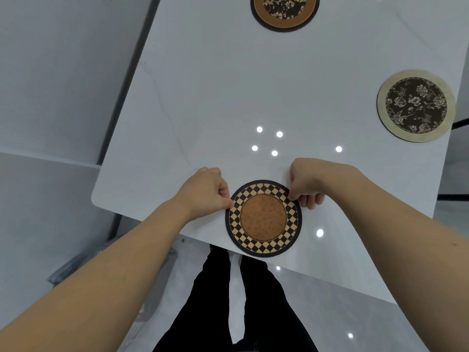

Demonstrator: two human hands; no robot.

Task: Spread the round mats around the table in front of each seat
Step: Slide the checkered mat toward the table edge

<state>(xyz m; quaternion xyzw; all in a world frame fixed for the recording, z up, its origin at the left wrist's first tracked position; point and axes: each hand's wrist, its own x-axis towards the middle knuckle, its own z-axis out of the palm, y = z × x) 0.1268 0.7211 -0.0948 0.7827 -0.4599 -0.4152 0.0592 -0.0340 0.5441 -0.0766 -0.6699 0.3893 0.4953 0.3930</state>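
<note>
A round mat with a checkered rim and a brown centre [263, 219] lies at the near edge of the white table [203, 110], its near side slightly over the edge. My left hand [205, 191] pinches its left rim. My right hand [308, 185] pinches its upper right rim. A cream-rimmed floral mat [416, 105] lies flat near the right edge. At the far side, cut off by the top of the view, lies a brown-rimmed floral mat [284, 11].
The glossy tabletop reflects several ceiling lights. My legs in black trousers [228, 301] stand against the near edge. Pale floor tiles [50, 97] lie to the left, and a dark table leg [115, 224] shows under the near left corner.
</note>
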